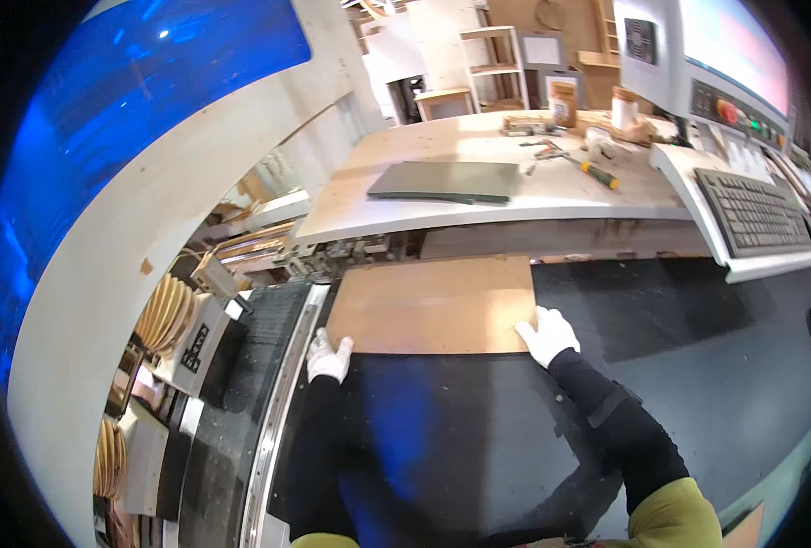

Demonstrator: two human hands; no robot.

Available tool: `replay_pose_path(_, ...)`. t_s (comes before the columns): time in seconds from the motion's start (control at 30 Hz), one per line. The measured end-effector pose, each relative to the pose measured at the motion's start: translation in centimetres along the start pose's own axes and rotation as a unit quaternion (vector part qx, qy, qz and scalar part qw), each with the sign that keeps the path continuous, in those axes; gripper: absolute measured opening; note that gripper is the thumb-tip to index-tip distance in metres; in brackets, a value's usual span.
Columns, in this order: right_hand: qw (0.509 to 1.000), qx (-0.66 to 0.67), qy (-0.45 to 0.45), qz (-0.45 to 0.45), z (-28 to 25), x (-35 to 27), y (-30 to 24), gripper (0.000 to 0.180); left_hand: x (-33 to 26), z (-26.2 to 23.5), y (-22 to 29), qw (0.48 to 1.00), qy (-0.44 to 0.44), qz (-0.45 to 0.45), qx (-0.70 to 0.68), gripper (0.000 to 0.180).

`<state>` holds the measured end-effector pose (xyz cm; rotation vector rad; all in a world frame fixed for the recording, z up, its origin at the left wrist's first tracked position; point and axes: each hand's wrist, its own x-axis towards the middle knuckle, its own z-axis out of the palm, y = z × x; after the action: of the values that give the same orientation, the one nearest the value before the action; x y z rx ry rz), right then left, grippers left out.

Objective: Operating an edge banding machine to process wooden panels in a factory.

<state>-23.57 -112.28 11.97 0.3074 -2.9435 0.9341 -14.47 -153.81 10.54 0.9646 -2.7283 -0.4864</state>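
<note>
Left hand point(329, 358) and right hand point(547, 334), both open and flat, press the brown board's point(433, 306) near corners on the black machine bed point(697, 329); best keep even pressure; slide it squarely.

A woodworking workshop: a black machine bed point(661, 301) carries a brown board point(433, 306), a plywood worktop point(478, 137) at twelve o'clock holds screwdrivers point(597, 173), a control keyboard point(752, 212) sits at two o'clock, and unfinished wooden shelf frames point(492, 64) stand behind.

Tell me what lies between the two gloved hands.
In the head view, the near edge of the brown board spans from left hand to right hand.
</note>
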Motion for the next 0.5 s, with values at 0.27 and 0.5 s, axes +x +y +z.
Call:
replay_pose_path(0.27, 0.998, -0.025, 0.022, 0.055, -10.0, -15.3, 9.7, 0.046, -19.1, -2.5, 4.9, 0.985, -0.094, 0.145, -0.028, 0.085)
replay_pose_path(0.5, 0.943, -0.218, 0.088, 0.235, -21.3, -32.3, 17.0, 0.055, -36.1, -1.2, 15.2, 0.831, -0.206, 0.512, -0.073, 0.084)
